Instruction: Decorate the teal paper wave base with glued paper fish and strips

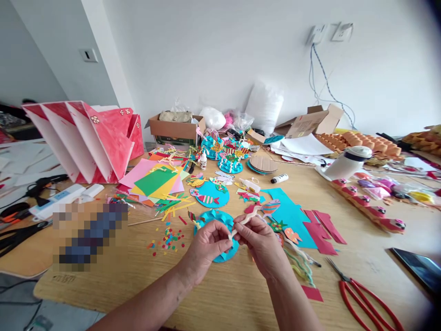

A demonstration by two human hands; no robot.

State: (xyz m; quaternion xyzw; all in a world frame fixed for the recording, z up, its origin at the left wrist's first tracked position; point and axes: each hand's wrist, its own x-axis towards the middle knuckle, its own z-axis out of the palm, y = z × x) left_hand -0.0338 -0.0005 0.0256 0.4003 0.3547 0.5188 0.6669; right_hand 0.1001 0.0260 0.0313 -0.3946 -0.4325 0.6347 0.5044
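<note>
My left hand (206, 248) pinches one end of a cream, wavy strand of yarn (251, 214) between thumb and fingertips. The same strand is gripped by my right hand (262, 243) close beside it, and its wavy free length sticks out up and to the right. Beneath both hands lies a round blue paper disc (227, 256), partly covered by my fingers. Just behind it a second blue disc (220, 193) carries paper fish. By my right hand are an orange paper fish (292, 235) and loose yarn strands (301, 262).
Red-handled scissors (360, 294) lie at front right, near a dark phone (416, 271). Paper dots (170, 239) are scattered to the left. Blue paper (292, 211) and red scraps (322, 230) lie to the right. Behind stand a glue bottle (203, 162) and finished blue pieces (230, 165).
</note>
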